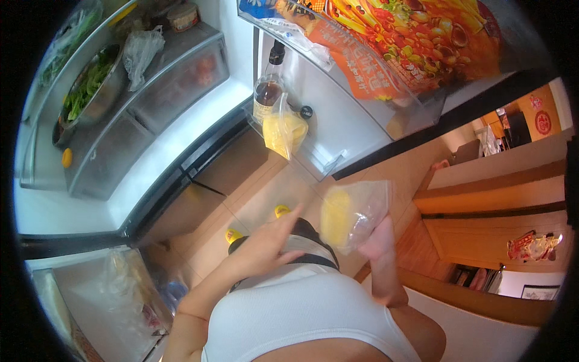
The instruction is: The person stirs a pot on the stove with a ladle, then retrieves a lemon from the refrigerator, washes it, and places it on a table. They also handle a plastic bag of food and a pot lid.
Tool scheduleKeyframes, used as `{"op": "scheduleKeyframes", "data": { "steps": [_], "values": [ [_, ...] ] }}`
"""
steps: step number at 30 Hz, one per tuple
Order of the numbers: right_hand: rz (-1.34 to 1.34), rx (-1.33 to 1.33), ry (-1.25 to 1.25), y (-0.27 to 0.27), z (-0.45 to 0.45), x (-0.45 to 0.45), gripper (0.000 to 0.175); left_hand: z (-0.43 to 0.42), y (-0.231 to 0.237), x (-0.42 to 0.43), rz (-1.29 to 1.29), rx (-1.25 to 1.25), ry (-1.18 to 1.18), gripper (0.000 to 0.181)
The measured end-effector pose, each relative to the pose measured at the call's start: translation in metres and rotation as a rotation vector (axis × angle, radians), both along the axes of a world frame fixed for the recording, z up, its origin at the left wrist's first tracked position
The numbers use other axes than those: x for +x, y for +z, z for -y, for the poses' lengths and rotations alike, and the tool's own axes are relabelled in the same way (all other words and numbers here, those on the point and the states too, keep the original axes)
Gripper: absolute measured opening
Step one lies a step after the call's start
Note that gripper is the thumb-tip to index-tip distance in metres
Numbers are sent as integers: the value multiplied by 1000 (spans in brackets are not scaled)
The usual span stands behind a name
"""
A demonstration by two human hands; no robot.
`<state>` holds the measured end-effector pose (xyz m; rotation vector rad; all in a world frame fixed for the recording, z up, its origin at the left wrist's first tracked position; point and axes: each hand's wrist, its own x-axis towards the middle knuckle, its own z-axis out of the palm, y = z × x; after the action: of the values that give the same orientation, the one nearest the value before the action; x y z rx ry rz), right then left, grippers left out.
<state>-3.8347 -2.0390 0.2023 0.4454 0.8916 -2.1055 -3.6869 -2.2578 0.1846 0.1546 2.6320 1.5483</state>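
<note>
In my right hand is a clear plastic bag with a flat yellow food piece inside. The fingers grip the bag at its lower right edge. My left hand is in front of my body, with thumb and fingers apart and nothing in it. Another clear bag with yellow contents rests in the lower bin of the right refrigerator door. A dark-capped bottle with brown liquid stands just behind that bag.
On the left, a metal bowl of leafy greens and a knotted plastic bag sit above clear refrigerator drawers. A large printed food packet fills the upper door bin. The left door also stands open, holding bagged items.
</note>
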Motion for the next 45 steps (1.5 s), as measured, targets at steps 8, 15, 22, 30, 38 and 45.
{"op": "scheduleKeyframes", "data": {
  "steps": [8,15,22,30,38,45],
  "values": [
    [-648,124,18,1,73,-39,23,-26,-28,-94,-170,385,254,95],
    [-939,429,-221,-56,99,-124,22,-12,-88,-172,-281,-87,266,96],
    [-1640,824,-328,-96,47,-73,52,30,-46,-72,-317,-84,541,86],
    [-1476,929,-883,-94,-11,-184,53,47,109,26,-534,836,510,76],
    [-1178,910,-731,-92,7,-283,55,8,208,22,-1157,637,-164,76],
    [-1138,874,-725,-98,31,-290,54,-8,159,35,-1169,253,809,89]
  ]
}}
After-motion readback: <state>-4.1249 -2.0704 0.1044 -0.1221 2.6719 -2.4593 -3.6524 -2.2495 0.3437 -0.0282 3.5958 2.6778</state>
